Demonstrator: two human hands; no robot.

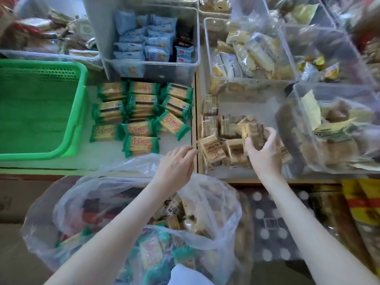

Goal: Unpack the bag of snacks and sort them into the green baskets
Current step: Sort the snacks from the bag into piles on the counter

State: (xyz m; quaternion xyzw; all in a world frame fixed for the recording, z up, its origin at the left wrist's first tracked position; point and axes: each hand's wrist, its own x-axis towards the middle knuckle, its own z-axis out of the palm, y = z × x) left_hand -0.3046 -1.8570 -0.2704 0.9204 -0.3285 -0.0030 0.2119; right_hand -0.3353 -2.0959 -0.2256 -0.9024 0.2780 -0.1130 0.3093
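- Shop counter (176,142) fills my view, crowded along its back edge with clear bins. One bin (152,63) at back centre holds blue packs (131,40); others to its right hold pale wrapped cakes.
- At the counter's left end sits the green basket (84,83).
- Green packs (141,114) lie in rough rows just beside the basket's right side, between it and a seam in the counter.
- Brown packs (216,138) lie spread right of that seam, near the front edge.
- A big bin (298,112) at the right end leans toward the brown packs and crowds the right hand from that side.
- The bag (216,202), clear plastic, stands open below the front edge with mixed snacks inside. Its rim laps up onto the counter by the left hand.
- A spotted cloth (273,223) shows right of the bag, between my two forearms.
- Left hand (176,167) hovers over the bag's rim at the front edge, palm down, fingers loose and stretched toward the brown packs, holding nothing I can make out.
- Right hand (265,153) is over the brown packs, fingers and thumb wrapped round a small stack (255,132) of them. I cannot tell whether the stack is clear of the packs beneath.
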